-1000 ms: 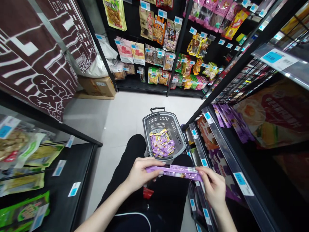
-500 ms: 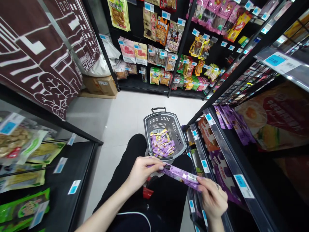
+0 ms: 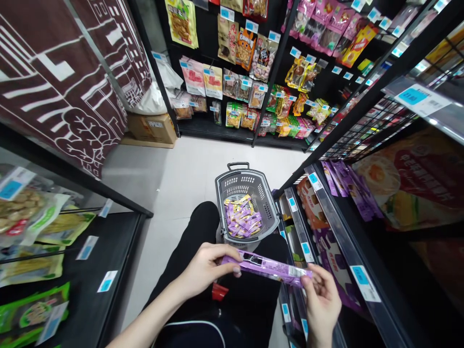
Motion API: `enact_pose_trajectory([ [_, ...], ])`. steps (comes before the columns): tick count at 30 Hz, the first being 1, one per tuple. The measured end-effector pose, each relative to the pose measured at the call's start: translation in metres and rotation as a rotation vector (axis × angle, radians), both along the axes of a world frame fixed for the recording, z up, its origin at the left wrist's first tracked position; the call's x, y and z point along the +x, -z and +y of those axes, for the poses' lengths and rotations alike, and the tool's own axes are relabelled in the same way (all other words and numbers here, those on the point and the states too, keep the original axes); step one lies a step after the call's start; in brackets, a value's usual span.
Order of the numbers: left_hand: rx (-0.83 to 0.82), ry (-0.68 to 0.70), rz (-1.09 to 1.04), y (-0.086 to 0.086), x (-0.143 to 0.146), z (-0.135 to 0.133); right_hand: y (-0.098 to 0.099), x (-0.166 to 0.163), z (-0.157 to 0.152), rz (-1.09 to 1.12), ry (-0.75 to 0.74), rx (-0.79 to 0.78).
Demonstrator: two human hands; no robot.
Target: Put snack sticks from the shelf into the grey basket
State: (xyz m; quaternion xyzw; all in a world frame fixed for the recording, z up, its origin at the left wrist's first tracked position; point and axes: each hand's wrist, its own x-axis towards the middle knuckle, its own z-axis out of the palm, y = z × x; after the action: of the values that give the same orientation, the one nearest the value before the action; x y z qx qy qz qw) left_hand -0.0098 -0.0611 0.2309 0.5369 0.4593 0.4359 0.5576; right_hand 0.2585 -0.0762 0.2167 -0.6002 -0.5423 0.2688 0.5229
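A long purple snack packet [image 3: 271, 268] is stretched between both hands above my lap. My left hand [image 3: 208, 267] pinches its left end between thumb and fingers. At the right end, my right hand [image 3: 321, 295] grips it the same way, near a pale label patch. Beyond the packet, a grey shopping basket [image 3: 267, 195] stands on the floor against my knees, its handle folded to the far side. Inside the basket lies a pile of purple and yellow snack packets [image 3: 243, 217].
On the right shelf lie more purple packets [image 3: 357, 191] beside a large bag [image 3: 416, 174]. The left shelf [image 3: 116, 241] holds bagged snacks. A cardboard box [image 3: 152, 129] and a brown printed curtain [image 3: 54, 72] are at the far left. Snack bags hang on the back rack [image 3: 213, 128].
The packet has turned flatter and more of its printed face shows. My left hand has shifted slightly left and down; both hands still grip the ends.
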Motion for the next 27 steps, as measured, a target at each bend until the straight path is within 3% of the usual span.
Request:
enact_pose_trajectory([
  [5, 0.091, -0.113, 0.108, 0.001, -0.002, 0.001, 0.004, -0.005, -0.003, 0.000, -0.041, 0.127],
  [9, -0.072, -0.170, 0.014, -0.001, 0.004, 0.002, 0.004, -0.005, -0.007, 0.004, -0.006, 0.187],
  [14, -0.280, -0.223, -0.250, -0.002, 0.010, 0.003, -0.002, -0.007, -0.009, 0.078, 0.041, 0.056],
  [17, -0.356, -0.113, -0.278, -0.002, 0.009, 0.003, -0.002, -0.008, -0.007, 0.171, 0.100, -0.068],
  [20, -0.478, 0.106, -0.328, 0.001, 0.006, -0.001, 0.003, -0.007, -0.003, 0.228, 0.138, -0.151],
  [25, -0.649, 0.316, -0.379, 0.012, -0.005, -0.014, 0.010, -0.007, 0.009, 0.320, 0.109, -0.221],
  [27, -0.700, 0.439, -0.315, 0.014, -0.010, -0.014, 0.009, -0.009, 0.014, 0.306, 0.031, -0.300],
])
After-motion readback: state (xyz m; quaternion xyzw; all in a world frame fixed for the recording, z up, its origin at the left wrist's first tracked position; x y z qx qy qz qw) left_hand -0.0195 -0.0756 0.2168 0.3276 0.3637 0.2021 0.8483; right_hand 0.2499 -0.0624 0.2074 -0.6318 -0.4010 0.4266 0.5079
